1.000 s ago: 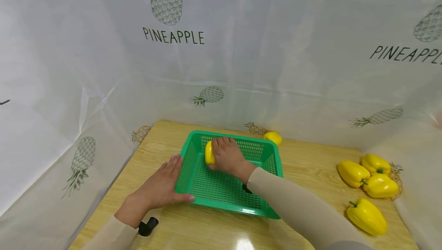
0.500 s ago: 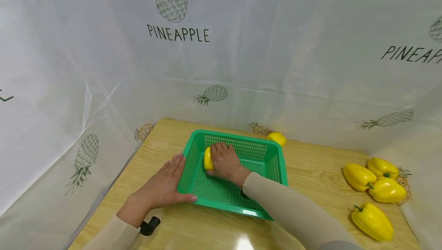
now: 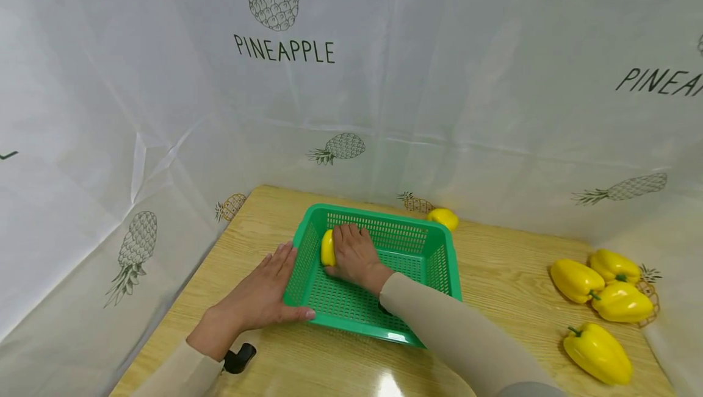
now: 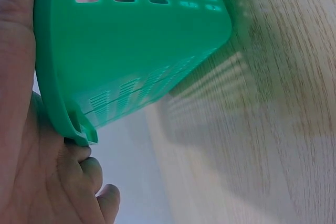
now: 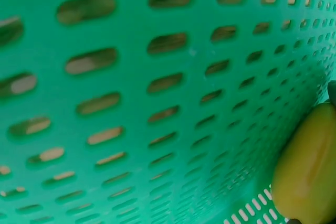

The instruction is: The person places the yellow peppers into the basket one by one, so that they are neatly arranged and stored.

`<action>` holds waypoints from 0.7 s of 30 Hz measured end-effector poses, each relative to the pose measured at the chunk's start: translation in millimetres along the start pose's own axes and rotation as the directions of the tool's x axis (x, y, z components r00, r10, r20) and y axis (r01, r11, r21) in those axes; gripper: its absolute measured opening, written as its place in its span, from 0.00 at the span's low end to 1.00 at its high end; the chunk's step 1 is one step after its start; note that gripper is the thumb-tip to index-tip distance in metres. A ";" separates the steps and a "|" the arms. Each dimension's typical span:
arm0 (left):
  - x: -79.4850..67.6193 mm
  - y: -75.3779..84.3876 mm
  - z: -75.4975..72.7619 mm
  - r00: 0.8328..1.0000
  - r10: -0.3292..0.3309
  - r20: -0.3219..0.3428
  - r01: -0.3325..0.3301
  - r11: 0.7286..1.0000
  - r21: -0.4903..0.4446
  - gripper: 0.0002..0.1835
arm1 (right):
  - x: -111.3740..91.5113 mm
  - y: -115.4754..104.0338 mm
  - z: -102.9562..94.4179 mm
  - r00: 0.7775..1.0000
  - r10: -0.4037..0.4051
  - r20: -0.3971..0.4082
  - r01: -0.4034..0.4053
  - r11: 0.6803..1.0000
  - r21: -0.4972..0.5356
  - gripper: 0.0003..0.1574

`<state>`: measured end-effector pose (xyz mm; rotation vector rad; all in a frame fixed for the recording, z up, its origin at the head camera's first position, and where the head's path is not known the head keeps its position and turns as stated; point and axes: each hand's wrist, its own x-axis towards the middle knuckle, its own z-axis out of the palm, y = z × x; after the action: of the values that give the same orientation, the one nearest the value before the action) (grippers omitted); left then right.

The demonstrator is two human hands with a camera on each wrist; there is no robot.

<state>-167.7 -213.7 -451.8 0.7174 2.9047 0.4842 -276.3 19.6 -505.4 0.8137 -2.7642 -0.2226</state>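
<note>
A green plastic basket (image 3: 362, 327) with slotted walls stands on the table. Inside it, at the left end, my right hand (image 3: 357, 257) grips a yellow bell pepper (image 3: 328, 248); the palm hides much of the pepper. The right wrist view shows the same bell pepper (image 5: 307, 169) low beside the slotted wall (image 5: 131, 87), with a bit of green stem. My left hand (image 3: 258, 293) rests on the basket's left rim with fingers straight, its thumb along the near rim. In the left wrist view the hand (image 4: 37, 177) touches the rim at a basket corner.
Behind the basket, by the curtain, lies another yellow pepper (image 3: 443, 219). Several yellow peppers (image 3: 576, 280) are grouped on the right of the wooden table (image 3: 494, 263), with one (image 3: 598, 353) nearer the front. A white curtain printed with pineapples (image 3: 344, 146) encloses the back and sides.
My right hand and the yellow bell pepper have shifted left and lower inside the basket. The left hand keeps its place on the rim. The head view has turned slightly.
</note>
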 end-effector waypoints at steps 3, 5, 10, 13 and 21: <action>0.0 -0.1 -0.1 1.000 0.001 -0.002 -0.001 1.000 0.000 0.71 | 0.4 -0.8 -0.3 1.000 0.002 0.008 -0.002 1.000 -0.004 0.53; -0.1 0.0 -0.5 1.000 -0.004 0.002 0.004 1.000 -0.004 0.71 | 0.3 -1.1 -0.5 1.000 0.004 0.008 -0.004 1.000 -0.004 0.54; -0.2 0.9 -1.4 1.000 -0.011 0.008 0.011 1.000 -0.010 0.72 | -0.1 -1.1 -0.2 1.000 0.010 0.004 -0.010 1.000 0.002 0.54; -0.2 2.2 -2.0 1.000 -0.018 0.014 0.018 1.000 -0.012 0.72 | -0.7 -1.4 0.3 1.000 0.010 0.002 -0.010 1.000 0.002 0.55; -1.0 2.9 -1.9 1.000 -0.013 0.010 0.013 1.000 -0.023 0.71 | -2.5 -2.2 -1.4 1.000 0.011 0.019 -0.011 1.000 -0.006 0.58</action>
<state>-165.8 -212.2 -449.0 0.6952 2.8876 0.5100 -272.7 19.0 -505.1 0.7990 -2.7834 -0.2382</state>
